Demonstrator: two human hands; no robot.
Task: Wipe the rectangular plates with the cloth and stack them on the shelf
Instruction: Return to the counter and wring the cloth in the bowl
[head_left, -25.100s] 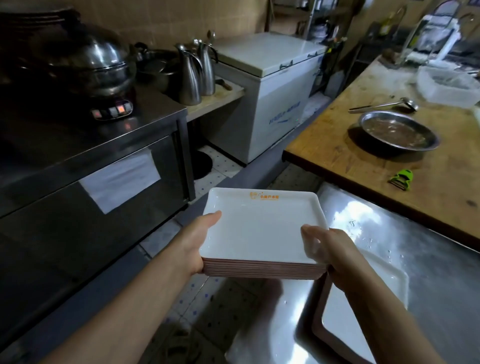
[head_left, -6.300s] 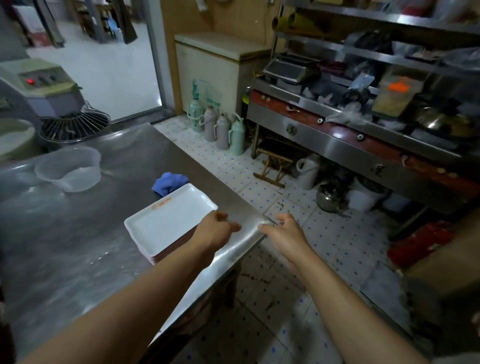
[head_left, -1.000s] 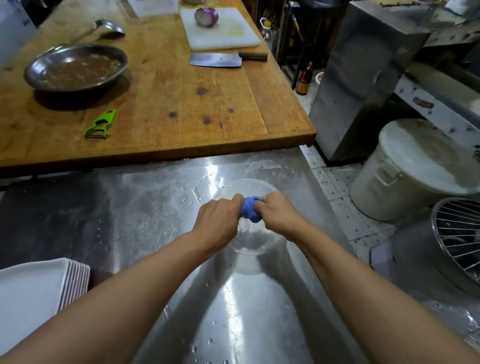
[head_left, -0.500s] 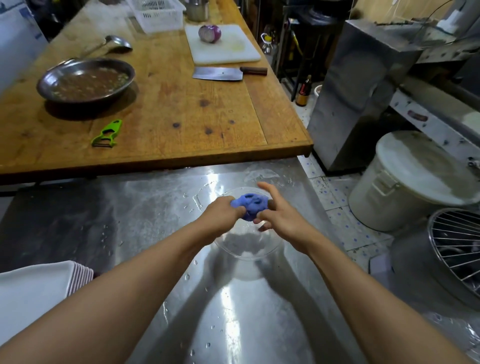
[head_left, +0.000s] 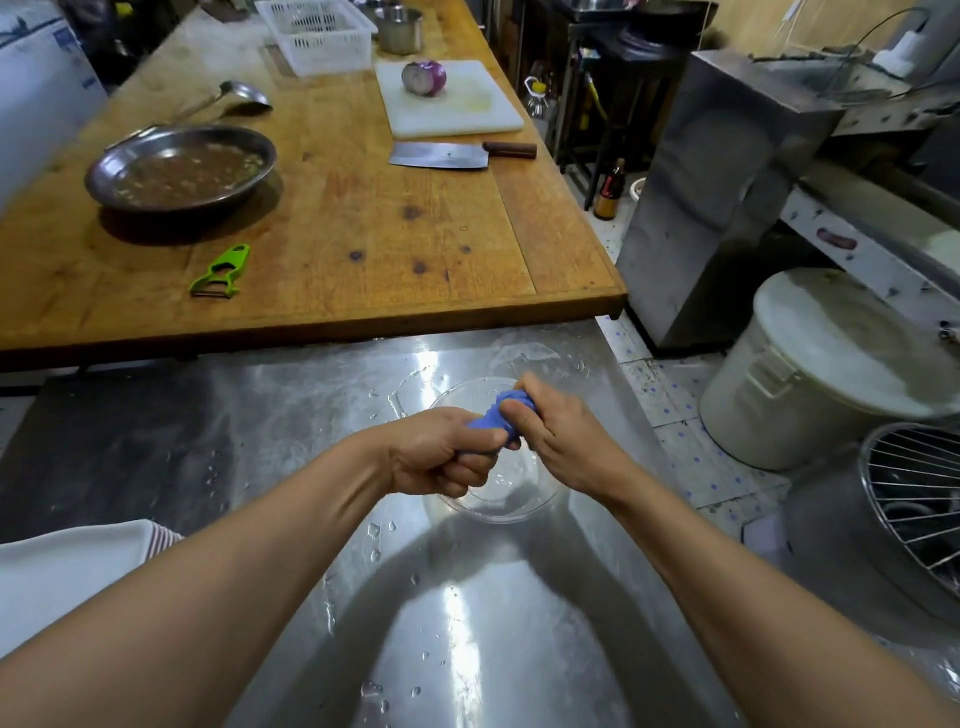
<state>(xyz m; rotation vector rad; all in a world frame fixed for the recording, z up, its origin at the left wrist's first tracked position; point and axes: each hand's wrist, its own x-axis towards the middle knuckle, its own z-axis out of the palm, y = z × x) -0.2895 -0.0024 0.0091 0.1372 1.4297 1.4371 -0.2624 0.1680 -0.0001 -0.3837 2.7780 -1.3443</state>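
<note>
A blue cloth (head_left: 497, 415) is bunched into a roll between both hands, above a clear plastic bowl (head_left: 498, 501) on the wet steel counter (head_left: 311, 447). My left hand (head_left: 439, 454) grips the cloth's near end in a fist. My right hand (head_left: 558, 434) grips its far end, fingers curled round it. The stack of white rectangular plates (head_left: 67, 571) sits at the lower left on the counter, partly hidden by my left forearm.
Behind the counter lies a wooden table (head_left: 363, 234) with a steel pan (head_left: 182, 169), a green peeler (head_left: 221, 273), a cleaver (head_left: 457, 155), a cutting board with an onion (head_left: 425, 78) and a white basket (head_left: 317, 34). A white lidded bucket (head_left: 831, 364) and a wire guard (head_left: 914, 514) stand at right.
Half a second ago the right hand's fingers were spread beside the balled cloth; now both hands grip it, stretched into a twisted roll. The view has tilted slightly up.
</note>
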